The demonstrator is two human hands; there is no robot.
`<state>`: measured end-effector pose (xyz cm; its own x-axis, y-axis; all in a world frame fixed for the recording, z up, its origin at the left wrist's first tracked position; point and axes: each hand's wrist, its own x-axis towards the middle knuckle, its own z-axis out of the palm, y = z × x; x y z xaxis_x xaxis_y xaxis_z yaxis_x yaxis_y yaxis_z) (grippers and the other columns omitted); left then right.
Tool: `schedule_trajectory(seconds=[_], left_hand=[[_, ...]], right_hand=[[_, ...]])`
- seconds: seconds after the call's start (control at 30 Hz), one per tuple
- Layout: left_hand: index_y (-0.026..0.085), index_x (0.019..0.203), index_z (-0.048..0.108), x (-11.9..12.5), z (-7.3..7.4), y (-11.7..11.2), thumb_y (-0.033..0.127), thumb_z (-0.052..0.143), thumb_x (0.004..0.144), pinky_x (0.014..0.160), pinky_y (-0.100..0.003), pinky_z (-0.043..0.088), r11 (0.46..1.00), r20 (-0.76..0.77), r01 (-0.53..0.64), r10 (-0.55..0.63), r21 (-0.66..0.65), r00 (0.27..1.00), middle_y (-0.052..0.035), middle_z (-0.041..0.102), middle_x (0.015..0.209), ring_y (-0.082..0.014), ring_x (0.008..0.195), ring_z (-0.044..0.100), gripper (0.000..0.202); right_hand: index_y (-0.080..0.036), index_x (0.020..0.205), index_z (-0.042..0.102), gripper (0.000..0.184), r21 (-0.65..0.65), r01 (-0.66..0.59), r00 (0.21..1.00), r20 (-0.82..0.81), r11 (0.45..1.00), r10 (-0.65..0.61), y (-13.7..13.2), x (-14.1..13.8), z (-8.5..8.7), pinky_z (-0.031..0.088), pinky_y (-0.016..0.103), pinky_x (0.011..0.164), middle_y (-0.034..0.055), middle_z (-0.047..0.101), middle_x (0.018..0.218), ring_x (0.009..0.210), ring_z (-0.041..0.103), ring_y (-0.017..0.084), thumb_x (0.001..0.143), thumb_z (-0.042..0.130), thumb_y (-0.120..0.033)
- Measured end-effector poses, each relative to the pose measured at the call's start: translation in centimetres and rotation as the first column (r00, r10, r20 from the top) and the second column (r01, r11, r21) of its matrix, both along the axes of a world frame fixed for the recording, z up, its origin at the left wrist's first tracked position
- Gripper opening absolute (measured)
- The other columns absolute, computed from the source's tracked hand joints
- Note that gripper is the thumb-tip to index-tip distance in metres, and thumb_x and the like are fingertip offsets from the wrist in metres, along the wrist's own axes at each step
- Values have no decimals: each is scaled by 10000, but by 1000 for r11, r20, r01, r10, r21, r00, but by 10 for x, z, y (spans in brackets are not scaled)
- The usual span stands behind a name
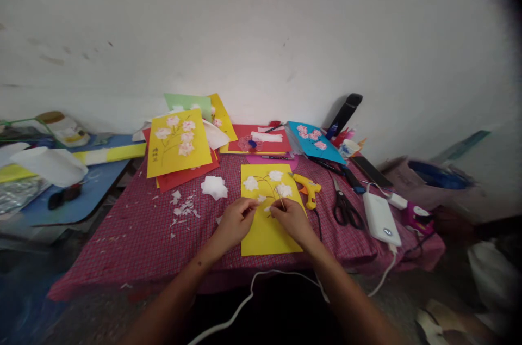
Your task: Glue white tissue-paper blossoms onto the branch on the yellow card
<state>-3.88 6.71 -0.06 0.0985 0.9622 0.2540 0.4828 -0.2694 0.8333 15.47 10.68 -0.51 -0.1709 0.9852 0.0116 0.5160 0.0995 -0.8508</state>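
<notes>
Covering the table, a red checked cloth (142, 225) is carrying a yellow sheet (265, 239) at its near edge. The left hand (234, 220) and right hand (291, 217) are resting on that sheet, fingertips narrowly pinching a small white paper blossom (267, 208) near its middle. A glue gun (308, 187) is lying just beside the sheet.

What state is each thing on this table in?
Yellow card, flat, three white flowers on it.
Left hand, fingertips on the card.
Right hand, fingertips on the card.
Glue gun, lying on its side.
Scissors, shut, lying flat.
Power bank, cable plugged in.
</notes>
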Motion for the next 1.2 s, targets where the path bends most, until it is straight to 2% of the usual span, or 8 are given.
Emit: schedule_trajectory(seconds=[0.1,0.27,0.47,0.67,0.8,1.07,1.2], left_hand=[[179,908,670,-6,-11,1,15,451,822,859,-314,494,995,-105,-39,49,96,993,-47,683,929,-183,917,629,287],[172,928,674,-6,-17,-3,5,460,797,911,-342,482,993,-280,47,-15,107,960,-64,649,949,-210,983,594,301],[170,1065,680,-4,-20,-5,62,460,874,885,-345,480,991,-418,103,-57,86,907,-78,601,983,-220,984,561,311],[173,1090,668,-1,-12,-5,101,446,918,833,-353,467,990,-541,129,-80,53,837,-82,577,945,-227,933,540,291],[179,1029,654,1,-8,-6,112,441,928,802,-350,456,992,-586,120,-70,47,807,-76,564,932,-219,893,531,245],[174,989,630,2,-7,-6,121,438,935,813,-354,447,991,-615,122,-69,45,786,-72,557,932,-219,894,521,206],[175,1027,628,2,-6,-7,120,438,936,831,-358,446,992,-612,121,-74,36,788,-75,558,949,-221,913,522,217]], right_hand=[[-197,688,623,134,49,28,996,89,998,-32,14,-3,-5,363,252,580,-8,614,629,617,552,162,795,569,-256],[-208,626,547,192,123,29,970,235,992,-58,16,-11,-7,307,256,588,-17,582,610,606,528,153,816,561,-232],[-209,660,549,214,180,17,931,355,983,-81,9,-18,-5,287,266,597,11,615,658,623,525,159,869,554,-251],[-196,760,605,181,259,-26,827,548,965,-124,6,-21,-8,301,278,620,51,678,764,682,573,177,917,554,-272],[-189,804,626,160,272,-55,810,575,961,-116,4,-23,-12,320,278,639,59,693,818,727,601,180,928,547,-252],[-189,804,627,169,264,-61,798,593,963,-112,3,-27,-13,305,284,625,50,688,806,706,595,172,935,544,-256],[-191,798,619,169,244,-77,808,583,967,-82,3,-27,-10,303,284,632,50,690,812,716,593,172,932,539,-255]])
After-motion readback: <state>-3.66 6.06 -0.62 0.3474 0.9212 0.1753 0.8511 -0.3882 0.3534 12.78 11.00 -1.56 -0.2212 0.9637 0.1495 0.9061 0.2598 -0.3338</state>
